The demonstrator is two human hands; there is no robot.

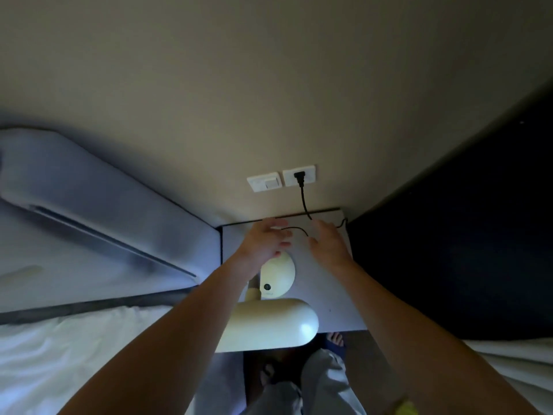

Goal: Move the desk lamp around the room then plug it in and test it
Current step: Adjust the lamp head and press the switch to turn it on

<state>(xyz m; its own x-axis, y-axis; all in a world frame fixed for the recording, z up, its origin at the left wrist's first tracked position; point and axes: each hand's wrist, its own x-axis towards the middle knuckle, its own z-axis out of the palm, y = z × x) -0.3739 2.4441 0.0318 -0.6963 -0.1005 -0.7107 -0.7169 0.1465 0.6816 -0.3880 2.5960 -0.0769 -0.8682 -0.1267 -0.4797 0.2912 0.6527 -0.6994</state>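
While both bare arms reach forward over the nightstand (326, 298), the desk lamp (276, 301) sits on its pale top, cream-coloured, with a round base carrying a small dark button and a long rounded head lying nearest the camera at the front edge. The left hand (264, 242) hovers just above the back of the lamp's base, fingers loosely spread and pointing toward the wall, closed on nothing. The right hand (329, 244) hangs beside it, fingers slack and slightly apart, also holding nothing. Between the two hands runs the black cord (299, 229), which curves across the tabletop, passes behind the right hand, loops at the back right corner and climbs the beige wall. Its plug (299, 178) is seated in the white wall socket (309, 175), just right of a white rocker switch (266, 182). The room is dim (the lamp head shows no glow from this angle). A bed (74, 348) with white sheets and a padded headboard lies to the left.
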